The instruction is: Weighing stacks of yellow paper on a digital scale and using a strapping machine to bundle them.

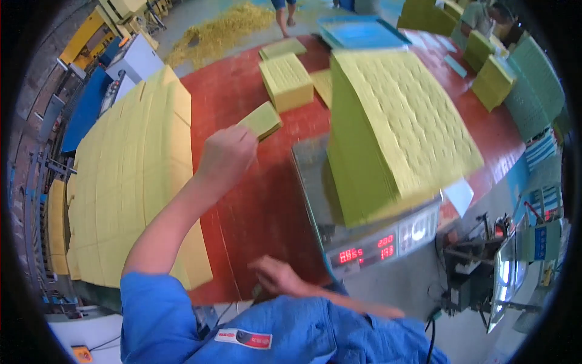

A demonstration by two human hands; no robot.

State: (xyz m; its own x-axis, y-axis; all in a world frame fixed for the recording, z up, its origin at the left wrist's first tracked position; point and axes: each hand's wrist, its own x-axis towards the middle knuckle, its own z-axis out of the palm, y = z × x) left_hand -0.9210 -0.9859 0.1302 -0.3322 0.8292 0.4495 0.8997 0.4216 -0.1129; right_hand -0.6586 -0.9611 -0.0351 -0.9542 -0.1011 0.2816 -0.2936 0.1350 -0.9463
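Note:
My left hand (229,153) reaches out over the red table, its fingers closed on the near end of a thin stack of yellow paper (264,119). Close to the table's near edge is my right hand (280,276), slightly blurred, with fingers apart and nothing seen in them. A tall stack of yellow embossed paper (406,121) stands on a digital scale (379,242) with red lit figures. Beyond my left hand sits a smaller block of yellow paper (287,82), with loose flat pieces around it.
Large stacked yellow paper (130,188) lines the left side of the red table (254,212). A blue tray (364,33) rests at the far edge. Another person (479,21) works at the far right beside yellow blocks (494,82). Paper scraps (224,30) cover the floor beyond.

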